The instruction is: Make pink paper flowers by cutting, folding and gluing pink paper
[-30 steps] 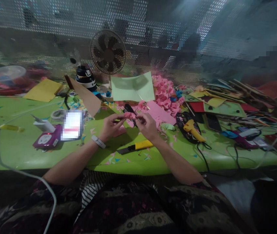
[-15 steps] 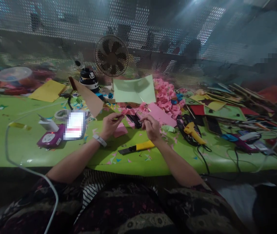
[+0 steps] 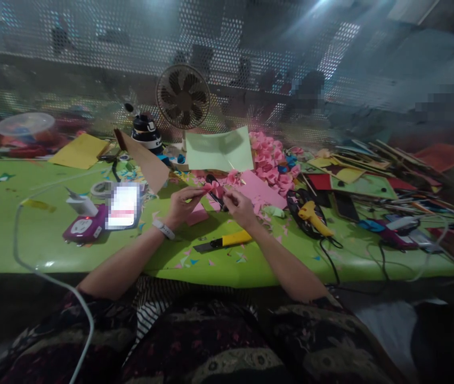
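Between my two hands is a small folded pink paper flower. My left hand pinches its left side between thumb and fingers. My right hand is closed at its right edge, the fingertips touching the paper. Behind the flower lies a dark stapler-like tool, partly hidden. Under my left hand rests a pink paper square, and a larger pink sheet lies beyond my right hand. A yellow-handled utility knife sits on the green table nearer my body.
A heap of pink paper flowers is at the back, beside a light green sheet and a fan. To the right are a yellow glue gun and dark phone. A lit phone and purple power strip stand left.
My right hand has moved left to the pink flower, which now spans between both hands. My left hand keeps its pinch. The view has shifted slightly.
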Available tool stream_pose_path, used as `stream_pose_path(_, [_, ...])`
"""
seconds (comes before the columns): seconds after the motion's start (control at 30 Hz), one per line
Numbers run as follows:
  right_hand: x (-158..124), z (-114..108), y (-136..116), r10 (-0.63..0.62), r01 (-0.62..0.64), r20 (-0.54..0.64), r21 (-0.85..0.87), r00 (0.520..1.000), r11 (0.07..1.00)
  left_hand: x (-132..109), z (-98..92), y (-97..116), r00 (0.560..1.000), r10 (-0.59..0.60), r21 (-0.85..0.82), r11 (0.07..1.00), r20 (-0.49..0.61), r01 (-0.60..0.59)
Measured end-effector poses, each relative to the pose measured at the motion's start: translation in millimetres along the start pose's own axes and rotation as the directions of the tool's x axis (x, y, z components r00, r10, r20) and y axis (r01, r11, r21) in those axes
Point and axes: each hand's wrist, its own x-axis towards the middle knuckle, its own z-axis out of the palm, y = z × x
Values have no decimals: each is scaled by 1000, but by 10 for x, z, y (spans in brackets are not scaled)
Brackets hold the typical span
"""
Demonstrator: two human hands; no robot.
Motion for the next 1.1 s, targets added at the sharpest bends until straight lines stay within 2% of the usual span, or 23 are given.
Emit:
stream_pose_path(0.17, [-24, 37, -8, -56, 56, 0, -27, 998, 998, -1, -4, 27, 999, 6, 4, 1000, 39, -6])
stream_pose_path(0.43, [17, -43, 45, -104, 97, -174, -53, 979, 994, -51, 37, -8, 990, -140, -88, 986, 20, 141])
stream_pose_path(0.53, [60, -91, 84, -93, 83, -215, -53, 972, 995, -60, 45, -17, 988, -155, -91, 984, 21, 156])
stream_pose_path(0.63, [174, -190, 134, -40, 39, -283, -11, 958, 999, -63, 50, -11, 988, -154, -67, 986, 23, 156])
stream_pose_path(0.77, [398, -429, 195, 29, -8, -367, 57, 930, 998, -71, 59, -9, 985, -170, -57, 983, 37, 172])
stream_pose_path(0.87, [533, -576, 225, 133, -65, -436, 167, 890, 984, -73, 52, -3, 982, -180, -57, 981, 58, 183])
stream_pose_path(1.0, [621, -581, 255, 268, -107, -467, 343, 842, 933, -71, 26, 5, 983, -162, -43, 985, 91, 166])
stream_pose_path(1.1, [630, -497, 270, 333, -141, -431, 418, 839, 897, -72, 19, -7, 983, -145, -23, 989, 115, 148])
